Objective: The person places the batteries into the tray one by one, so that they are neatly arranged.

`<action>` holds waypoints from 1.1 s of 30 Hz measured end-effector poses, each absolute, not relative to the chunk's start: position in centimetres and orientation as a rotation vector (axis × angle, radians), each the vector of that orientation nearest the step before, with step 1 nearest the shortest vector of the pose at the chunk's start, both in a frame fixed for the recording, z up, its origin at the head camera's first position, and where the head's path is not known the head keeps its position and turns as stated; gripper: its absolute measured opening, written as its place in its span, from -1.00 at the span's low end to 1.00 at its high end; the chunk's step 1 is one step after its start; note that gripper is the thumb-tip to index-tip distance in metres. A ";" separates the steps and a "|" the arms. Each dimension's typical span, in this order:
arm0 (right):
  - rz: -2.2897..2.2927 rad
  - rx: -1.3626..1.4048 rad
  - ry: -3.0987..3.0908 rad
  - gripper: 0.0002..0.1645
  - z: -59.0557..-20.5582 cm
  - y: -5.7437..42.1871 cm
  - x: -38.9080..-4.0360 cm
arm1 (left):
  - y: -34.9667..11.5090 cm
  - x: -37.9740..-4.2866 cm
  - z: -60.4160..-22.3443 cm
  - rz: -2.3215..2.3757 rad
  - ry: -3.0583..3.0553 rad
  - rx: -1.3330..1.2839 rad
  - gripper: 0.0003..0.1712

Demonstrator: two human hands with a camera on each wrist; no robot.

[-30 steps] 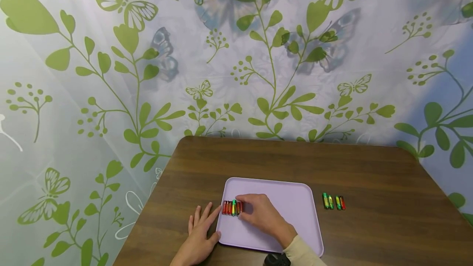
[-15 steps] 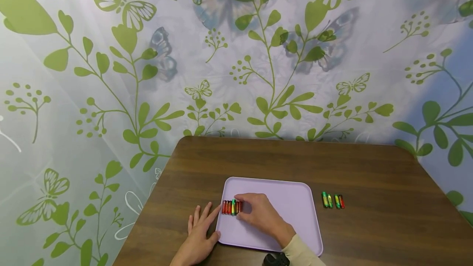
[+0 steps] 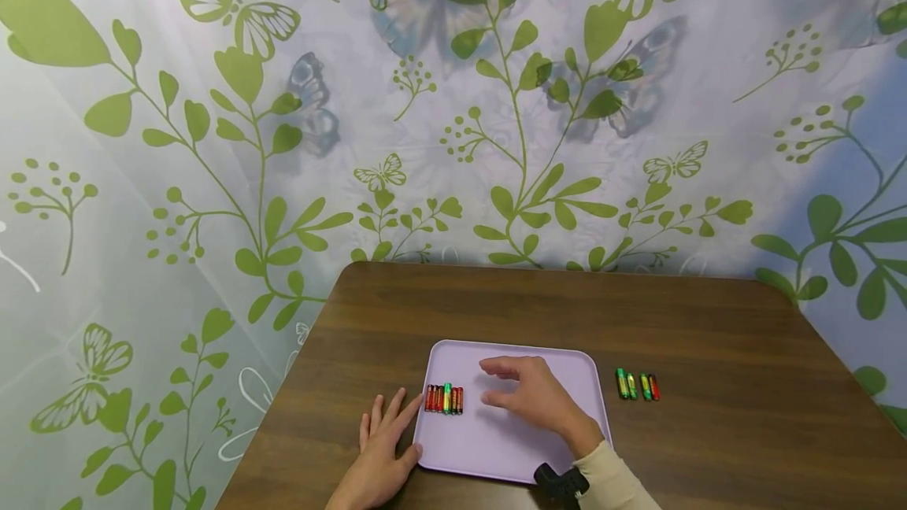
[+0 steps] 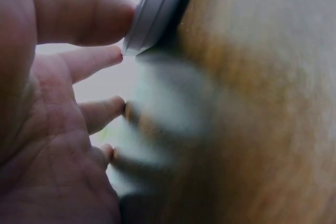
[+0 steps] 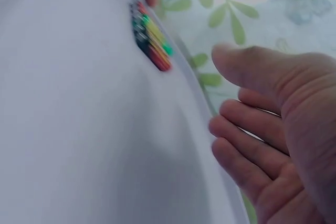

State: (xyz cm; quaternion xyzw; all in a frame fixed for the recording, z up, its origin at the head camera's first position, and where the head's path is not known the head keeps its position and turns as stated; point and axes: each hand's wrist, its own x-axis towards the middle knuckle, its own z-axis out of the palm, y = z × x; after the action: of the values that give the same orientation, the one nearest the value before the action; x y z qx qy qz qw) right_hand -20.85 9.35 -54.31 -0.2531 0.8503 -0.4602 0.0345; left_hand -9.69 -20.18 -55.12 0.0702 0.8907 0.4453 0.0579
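Note:
Several small red batteries [image 3: 434, 399] and one longer green-and-yellow battery [image 3: 447, 398] lie side by side at the left of a lilac tray [image 3: 489, 447]. My right hand [image 3: 533, 396] hovers over the tray's middle, just right of that row, thumb and fingers apart and holding nothing. In the right wrist view the row appears as a blurred red, yellow and green bunch. Fingers spread, my left hand [image 3: 383, 451] rests at the tray's left edge. In the left wrist view its thumb [image 4: 89, 17] and index fingertip touch the tray's rim [image 4: 152, 14].
Right of the tray, on the brown wooden table [image 3: 708, 447], lie more batteries in pairs: two green ones [image 3: 627, 384], then a green one beside a red one [image 3: 655, 386]. A curtain [image 3: 439, 101] printed with leaves and butterflies hangs behind the table. A black device [image 3: 560, 482] sits at my right wrist.
My right hand has let go of the right end of the battery row and moved right, its fingers parting. The left hand has stayed at the tray's edge.

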 end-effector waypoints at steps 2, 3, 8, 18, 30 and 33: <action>-1.431 -0.754 2.586 -0.38 -54.0 10.3 -21.0 | -20.2 -9.7 -55.1 1.350 2.695 0.211 -0.14; -1.437 -0.749 2.573 -0.37 -53.9 10.8 -21.2 | -20.2 -9.7 -55.1 1.351 2.695 0.213 -0.14; -1.458 -0.768 2.535 -0.33 -53.7 13.2 -21.8 | -20.2 -9.7 -55.1 1.355 2.688 0.214 -0.14; -1.412 -0.762 2.580 -0.32 -53.0 17.5 -22.1 | -20.1 -9.8 -55.2 1.344 2.682 0.204 -0.13; -1.301 -0.706 2.737 -0.34 -51.7 23.7 -22.4 | -20.2 -9.9 -55.3 1.344 2.680 0.205 -0.12; -1.291 -0.674 2.772 -0.33 -51.4 25.2 -22.3 | -20.2 -9.9 -55.3 1.340 2.684 0.205 -0.13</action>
State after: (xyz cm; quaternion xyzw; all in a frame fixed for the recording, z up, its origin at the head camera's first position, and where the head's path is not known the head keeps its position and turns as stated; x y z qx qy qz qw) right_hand -22.30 25.17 -51.38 -0.2152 0.8853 -0.4122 0.0053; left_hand -9.90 -20.19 -55.25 0.0681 0.8906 0.4446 0.0672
